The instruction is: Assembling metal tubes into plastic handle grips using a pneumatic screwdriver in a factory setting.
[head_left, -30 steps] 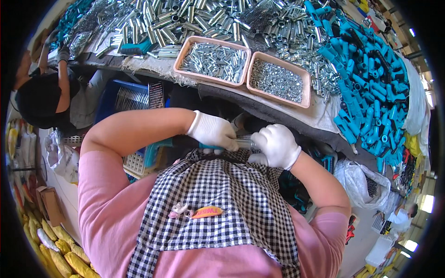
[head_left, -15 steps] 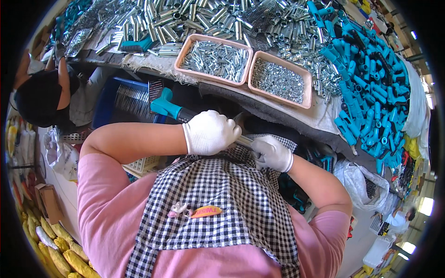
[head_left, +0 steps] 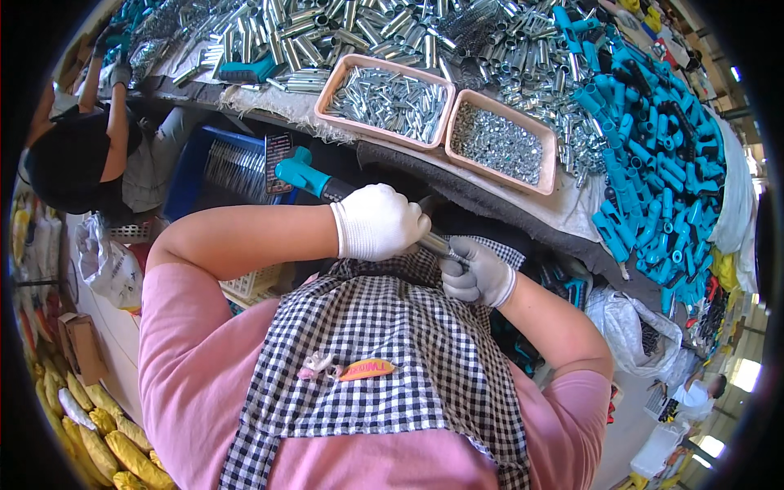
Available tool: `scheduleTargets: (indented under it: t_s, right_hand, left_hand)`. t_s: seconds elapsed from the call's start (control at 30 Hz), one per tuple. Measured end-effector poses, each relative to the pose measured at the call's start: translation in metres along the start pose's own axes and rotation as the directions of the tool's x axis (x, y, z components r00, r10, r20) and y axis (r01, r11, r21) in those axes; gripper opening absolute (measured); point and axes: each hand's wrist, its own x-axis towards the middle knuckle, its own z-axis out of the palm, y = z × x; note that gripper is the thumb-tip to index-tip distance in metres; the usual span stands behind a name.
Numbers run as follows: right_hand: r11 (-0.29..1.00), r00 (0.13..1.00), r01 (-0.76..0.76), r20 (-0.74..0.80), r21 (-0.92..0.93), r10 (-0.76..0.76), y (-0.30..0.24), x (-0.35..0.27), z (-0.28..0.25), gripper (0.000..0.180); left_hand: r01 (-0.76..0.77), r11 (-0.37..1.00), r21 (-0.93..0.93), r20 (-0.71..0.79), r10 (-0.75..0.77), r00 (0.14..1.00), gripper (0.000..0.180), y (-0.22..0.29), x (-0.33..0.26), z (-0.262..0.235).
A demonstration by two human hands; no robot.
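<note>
While the table edge [head_left: 457, 167] crowds close above, the left hand [head_left: 377, 220] fully grips a teal-handled tool [head_left: 314, 180]; the right hand [head_left: 479, 273] clasps its half-hidden metal end.

Two pink trays [head_left: 545, 155] are set side by side at the bench edge. The left tray [head_left: 331, 86] is filled with short metal tubes [head_left: 390, 94]; the right one is filled with small metal nuts [head_left: 498, 143]. Beyond the trays a heap of larger metal tubes [head_left: 343, 24] is spread. Right of the trays, teal handles [head_left: 653, 131] are piled. Left of the trays and below the bench edge, a blue crate [head_left: 192, 167] is seen, with a second person [head_left: 69, 159] in dark clothing beside it. Below and right of the trays, a white bag [head_left: 629, 327] is noted. Far below and left of them, yellow packets [head_left: 98, 425] are seen on the floor.
</note>
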Motion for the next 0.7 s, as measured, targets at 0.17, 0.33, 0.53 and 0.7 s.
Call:
scheduleTargets:
  t_s: [0.17, 0.33, 0.53, 0.7]
  right_hand:
    - [0.999, 0.993, 0.051, -0.109, -0.020, -0.053, -0.022, -0.008, 0.014, 0.074]
    - [0.931, 0.930, 0.298, -0.154, -0.208, -0.332, -0.034, -0.014, 0.022, 0.095]
    - [-0.081, 0.450, 0.390, 0.267, -0.917, -0.852, -0.041, -0.018, 0.035, 0.084]
    - [-0.392, 0.463, 0.023, 0.357, -0.920, -0.811, -0.047, -0.028, 0.048, 0.084]
  left_hand:
    - [0.266, 0.936, -0.229, 0.201, -0.222, 0.954, 0.036, -0.005, 0.006, -0.025]
    - [0.346, 0.782, -0.518, 0.218, -0.270, 0.938, 0.034, -0.022, 0.004, -0.028]
    - [0.352, 0.451, -0.820, -0.161, -0.772, 0.614, 0.034, -0.026, 0.000, -0.053]
    - [-0.692, -0.447, -0.567, 0.203, -0.890, 0.408, 0.034, -0.016, 0.006, -0.037]
